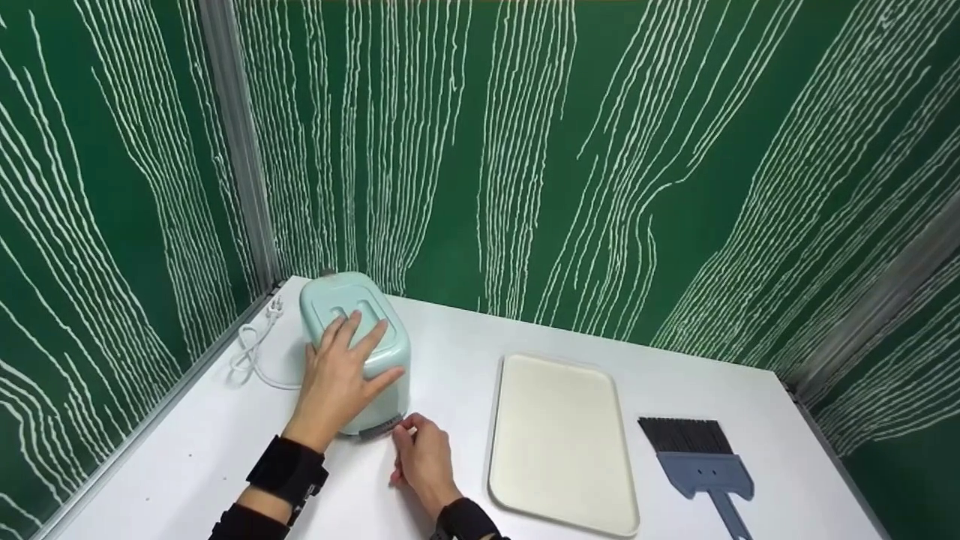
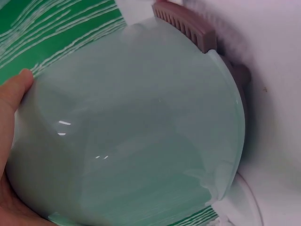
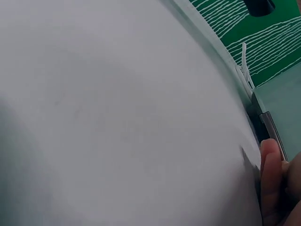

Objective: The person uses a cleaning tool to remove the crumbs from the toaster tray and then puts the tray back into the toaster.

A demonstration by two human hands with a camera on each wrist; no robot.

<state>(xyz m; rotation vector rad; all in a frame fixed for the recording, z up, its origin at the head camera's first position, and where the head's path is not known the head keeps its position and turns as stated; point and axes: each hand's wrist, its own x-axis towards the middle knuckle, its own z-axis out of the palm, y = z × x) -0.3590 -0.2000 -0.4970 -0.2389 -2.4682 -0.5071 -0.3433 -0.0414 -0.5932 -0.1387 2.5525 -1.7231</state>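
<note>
A mint-green toaster (image 1: 390, 356) stands at the back left of the white table, with two slot shapes in its top. Spread over that top is my left hand (image 1: 337, 382), fingers fairly straight and thumb out to the side. In the left wrist view the toaster's glossy wall (image 2: 131, 113) fills most of the picture. Low on its near end sits the ribbed grey edge of a crumb tray (image 1: 381, 428). My right hand (image 1: 427, 454) pinches the right end of this edge, its fingers curled. The right wrist view shows fingertips (image 3: 269, 148) against the grey edge.
A cream rectangular tray (image 1: 559, 442) lies right of the hands. Farther right is a blue-grey hand brush (image 1: 705, 469) with black bristles. The toaster's white cord and plug (image 1: 251, 349) lie coiled at left. Several dark specks dot the table's front left. Green walls enclose the table.
</note>
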